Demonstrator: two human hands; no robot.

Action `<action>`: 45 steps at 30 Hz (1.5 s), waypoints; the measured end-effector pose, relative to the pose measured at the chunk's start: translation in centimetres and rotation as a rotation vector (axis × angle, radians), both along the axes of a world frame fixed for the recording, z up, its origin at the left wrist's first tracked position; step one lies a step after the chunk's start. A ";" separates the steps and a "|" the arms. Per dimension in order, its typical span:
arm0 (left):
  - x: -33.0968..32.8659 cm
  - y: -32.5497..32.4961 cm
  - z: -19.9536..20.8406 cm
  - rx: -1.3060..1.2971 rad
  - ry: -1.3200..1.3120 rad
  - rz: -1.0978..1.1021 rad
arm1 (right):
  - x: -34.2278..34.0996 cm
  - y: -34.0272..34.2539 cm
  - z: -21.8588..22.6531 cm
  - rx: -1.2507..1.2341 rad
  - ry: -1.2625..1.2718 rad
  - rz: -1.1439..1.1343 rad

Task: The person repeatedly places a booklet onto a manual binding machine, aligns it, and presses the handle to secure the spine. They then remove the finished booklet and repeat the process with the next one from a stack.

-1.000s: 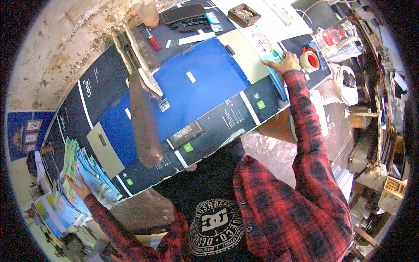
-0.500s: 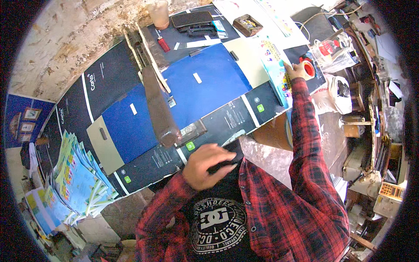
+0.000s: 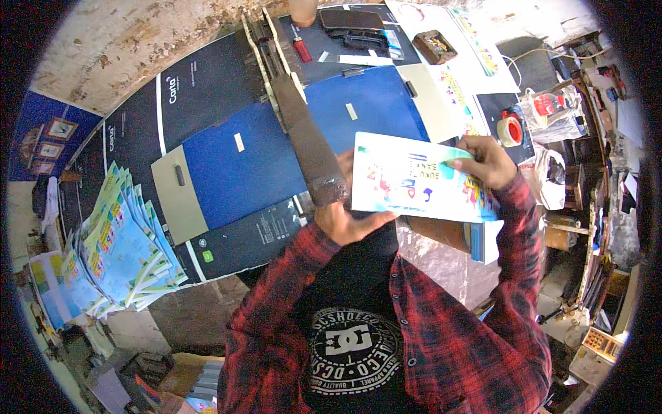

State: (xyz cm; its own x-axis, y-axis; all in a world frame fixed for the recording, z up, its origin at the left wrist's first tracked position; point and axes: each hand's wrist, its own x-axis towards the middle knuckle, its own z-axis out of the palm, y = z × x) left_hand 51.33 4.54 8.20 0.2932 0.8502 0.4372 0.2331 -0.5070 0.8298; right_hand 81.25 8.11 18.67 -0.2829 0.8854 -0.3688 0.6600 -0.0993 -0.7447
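Observation:
I hold a colourful booklet [image 3: 414, 181] with a pale turquoise cover in front of my chest, above the table's near edge. My left hand [image 3: 348, 217] grips its lower left edge from beneath. My right hand [image 3: 486, 160] pinches its upper right corner. Under it lies the worktable [image 3: 227, 172], covered with blue and black sheets. A long brown cardboard strip [image 3: 307, 141] runs across the sheets, ending right beside my left hand.
A fanned stack of similar booklets [image 3: 121, 245] lies at the far left. A red tape roll [image 3: 510, 131] and a plastic bag [image 3: 552, 110] sit to the right. A small brown tray [image 3: 434, 47] and black tools [image 3: 352, 21] lie at the back. Cluttered shelves [image 3: 593, 228] line the right side.
My right hand has brought the booklet from beside the tape roll back toward my chest. My left hand came from the far-left stack and has taken hold of the booklet's lower edge.

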 end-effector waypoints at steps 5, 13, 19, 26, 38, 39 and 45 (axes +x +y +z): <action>-0.3 -2.7 -1.1 -0.695 -0.368 0.059 | -3.5 7.6 -1.8 0.217 -0.178 0.321; -4.2 -2.0 -11.6 -0.950 -0.669 0.320 | -4.7 4.0 -8.1 0.897 -0.387 -0.093; -6.3 -3.6 -7.2 -1.042 -0.644 0.411 | -4.1 -1.7 -13.3 0.424 -0.099 -0.487; -10.8 -3.3 -7.1 -0.866 -0.387 0.378 | -6.2 1.8 -13.3 0.626 0.008 -0.399; -11.3 6.1 -7.1 -1.256 -0.797 0.122 | -15.3 4.3 -15.9 0.798 -0.383 -0.249; -12.6 6.6 -7.1 -1.275 -0.746 0.153 | -15.8 4.9 -16.8 0.801 -0.361 -0.253; -13.4 6.0 -5.5 -1.294 -0.414 0.453 | -15.0 5.4 -17.8 0.783 -0.287 -0.257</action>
